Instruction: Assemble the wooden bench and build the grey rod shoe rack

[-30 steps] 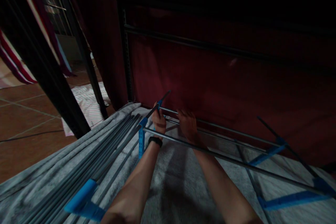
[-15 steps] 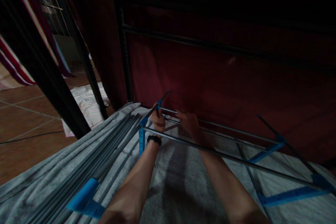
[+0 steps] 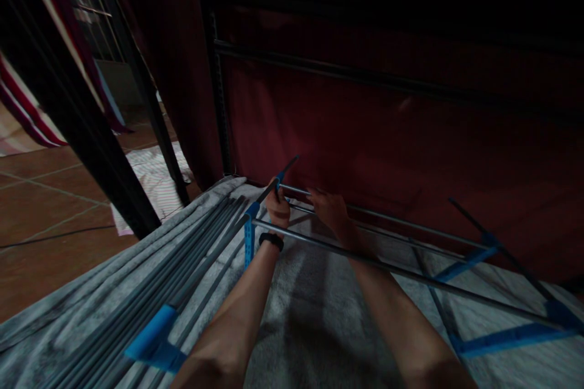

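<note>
A rack of grey metal rods with blue plastic brackets lies on a grey blanket [image 3: 301,310]. My left hand [image 3: 278,208], with a black band at the wrist, is closed around the blue end bracket [image 3: 277,181] at the far left corner of the frame. My right hand [image 3: 331,209] grips the far grey rod [image 3: 392,219] just to the right of it. A nearer rod [image 3: 410,276] crosses over both forearms' line. A blue upright bracket [image 3: 249,240] stands by my left wrist.
A bundle of grey rods with a blue clip [image 3: 152,337] lies at the left on the blanket. A dark red curtain [image 3: 387,134] on a black frame hangs right behind. A black post [image 3: 86,127], striped cloth [image 3: 150,179] and tiled floor [image 3: 41,219] are at the left.
My hands stay at the far corner of the rack. The right hand has shifted its fingers along the far rod, and the view has drifted slightly.
</note>
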Action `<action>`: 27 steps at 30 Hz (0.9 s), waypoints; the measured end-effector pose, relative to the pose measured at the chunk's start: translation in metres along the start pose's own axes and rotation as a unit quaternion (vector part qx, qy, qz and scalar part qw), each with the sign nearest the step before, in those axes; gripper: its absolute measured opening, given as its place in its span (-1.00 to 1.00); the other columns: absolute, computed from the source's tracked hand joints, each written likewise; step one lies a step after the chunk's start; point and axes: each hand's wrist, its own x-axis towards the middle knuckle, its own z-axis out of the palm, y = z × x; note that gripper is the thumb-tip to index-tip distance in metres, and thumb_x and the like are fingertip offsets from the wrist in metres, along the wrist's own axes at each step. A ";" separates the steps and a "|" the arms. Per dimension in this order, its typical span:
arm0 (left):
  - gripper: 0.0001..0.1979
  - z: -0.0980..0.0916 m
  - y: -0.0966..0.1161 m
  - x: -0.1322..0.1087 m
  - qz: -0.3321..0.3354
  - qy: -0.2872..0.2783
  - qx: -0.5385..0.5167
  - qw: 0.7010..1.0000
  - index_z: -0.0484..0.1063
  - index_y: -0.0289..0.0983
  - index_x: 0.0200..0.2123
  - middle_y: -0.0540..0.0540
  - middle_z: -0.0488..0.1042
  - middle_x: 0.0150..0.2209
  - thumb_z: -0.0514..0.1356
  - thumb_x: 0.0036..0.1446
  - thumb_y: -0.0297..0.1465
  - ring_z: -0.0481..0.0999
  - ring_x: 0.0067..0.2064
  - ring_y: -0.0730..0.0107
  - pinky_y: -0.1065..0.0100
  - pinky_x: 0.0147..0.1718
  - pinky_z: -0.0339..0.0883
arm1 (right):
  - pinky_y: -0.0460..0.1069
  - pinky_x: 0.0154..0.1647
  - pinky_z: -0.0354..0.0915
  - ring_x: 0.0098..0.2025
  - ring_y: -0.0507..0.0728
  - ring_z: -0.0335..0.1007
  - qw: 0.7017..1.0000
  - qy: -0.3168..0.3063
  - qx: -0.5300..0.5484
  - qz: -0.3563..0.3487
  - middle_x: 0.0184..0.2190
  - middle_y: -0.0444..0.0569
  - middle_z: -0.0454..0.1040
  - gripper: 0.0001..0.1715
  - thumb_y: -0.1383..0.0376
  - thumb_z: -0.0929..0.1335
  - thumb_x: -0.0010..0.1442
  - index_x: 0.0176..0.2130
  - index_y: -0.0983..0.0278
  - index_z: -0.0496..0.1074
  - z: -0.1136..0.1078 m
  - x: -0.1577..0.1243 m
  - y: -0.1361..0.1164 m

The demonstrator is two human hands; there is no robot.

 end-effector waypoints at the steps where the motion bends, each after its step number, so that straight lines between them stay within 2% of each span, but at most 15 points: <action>1: -0.55 0.001 -0.002 0.001 0.011 0.009 -0.020 1.000 0.29 -0.28 0.22 -0.25 0.40 0.18 -0.05 0.31 -0.37 0.31 0.25 0.15 0.14 0.26 0.15 | -0.05 -0.14 0.30 -0.06 0.10 0.48 1.000 -0.002 -0.001 -0.002 0.04 0.02 0.51 -0.53 0.16 0.09 0.44 0.20 0.11 0.32 -0.001 0.000 0.000; 6: -0.58 0.005 -0.012 0.004 0.043 0.023 -0.077 0.996 0.36 -0.27 0.16 -0.31 0.45 0.12 -0.01 0.29 -0.33 0.33 0.24 0.04 0.02 0.22 0.17 | -0.03 -0.10 0.30 -0.03 0.12 0.46 1.000 -0.001 0.018 -0.006 0.05 0.04 0.51 -0.51 0.17 0.09 0.44 0.23 0.14 0.29 0.002 0.001 0.000; 9: -0.58 0.006 -0.016 0.005 0.057 0.024 -0.094 0.994 0.36 -0.26 0.16 -0.30 0.43 0.14 0.00 0.28 -0.34 0.31 0.25 0.05 0.03 0.24 0.13 | 0.04 0.01 0.26 -0.01 0.15 0.43 0.999 0.032 0.020 -0.006 0.08 0.07 0.48 -0.51 0.20 0.11 0.43 0.26 0.18 0.26 0.006 0.001 -0.002; 12: -0.57 0.003 -0.016 0.005 0.060 0.018 -0.088 0.994 0.33 -0.33 0.17 -0.34 0.40 0.16 -0.01 0.28 -0.36 0.31 0.25 0.05 0.03 0.26 0.10 | 0.13 0.18 0.13 0.12 0.20 0.31 0.996 0.085 0.020 -0.025 0.14 0.15 0.42 -0.46 0.29 0.15 0.40 0.32 0.25 0.18 0.009 -0.006 -0.006; 15: -0.55 -0.003 -0.011 0.002 0.074 0.004 -0.076 0.994 0.28 -0.38 0.19 -0.36 0.35 0.20 -0.01 0.27 -0.42 0.28 0.28 0.08 0.07 0.29 0.06 | 0.16 0.27 0.05 0.27 0.23 0.11 0.992 0.119 0.028 -0.033 0.30 0.09 0.22 -0.33 0.39 0.19 0.34 0.38 0.19 0.05 0.014 -0.027 -0.010; 17: -0.51 -0.008 -0.006 -0.005 0.082 0.005 -0.067 0.994 0.21 -0.39 0.23 -0.36 0.26 0.26 0.01 0.24 -0.47 0.19 0.33 0.10 0.09 0.32 0.00 | 0.18 0.31 0.00 0.34 0.24 -0.02 0.990 0.135 0.034 -0.013 0.36 0.02 0.12 -0.30 0.41 0.21 0.32 0.38 0.13 0.06 0.022 -0.051 -0.014; 20: -0.38 -0.019 0.003 -0.027 0.035 0.036 -0.043 0.998 0.06 -0.45 0.30 -0.42 0.12 0.32 0.07 0.18 -0.50 0.08 0.36 0.06 0.07 0.34 -0.04 | 0.19 0.33 0.01 0.37 0.25 -0.07 0.990 0.126 0.054 0.016 0.36 0.00 0.10 -0.30 0.43 0.20 0.30 0.36 0.10 0.09 0.041 -0.103 -0.022; 22: -0.30 -0.027 0.008 -0.051 -0.012 0.037 -0.028 0.999 -0.03 -0.47 0.33 -0.44 0.05 0.32 0.09 0.13 -0.53 0.07 0.36 0.03 0.04 0.33 -0.03 | 0.17 0.30 0.08 0.36 0.23 -0.04 0.990 0.103 0.086 0.045 0.35 0.02 0.11 -0.27 0.47 0.19 0.28 0.37 0.11 0.08 0.056 -0.145 -0.030; 24: -0.25 -0.036 0.010 -0.081 -0.045 0.013 -0.023 0.999 -0.05 -0.44 0.34 -0.41 -0.02 0.34 0.11 0.09 -0.54 0.06 0.36 0.01 0.03 0.33 -0.02 | 0.17 0.29 0.13 0.34 0.22 0.01 0.988 0.063 0.117 0.073 0.35 0.03 0.10 -0.26 0.48 0.19 0.26 0.36 0.11 0.09 0.071 -0.188 -0.037; 27: -0.31 -0.046 0.011 -0.130 -0.100 -0.025 -0.012 0.995 0.08 -0.42 0.30 -0.39 -0.02 0.32 0.11 0.07 -0.54 0.08 0.35 -0.01 0.05 0.33 0.00 | 0.21 0.29 0.13 0.37 0.26 -0.02 0.983 -0.006 0.136 0.125 0.36 0.06 0.09 -0.33 0.44 0.23 0.24 0.31 0.16 0.21 0.093 -0.245 -0.045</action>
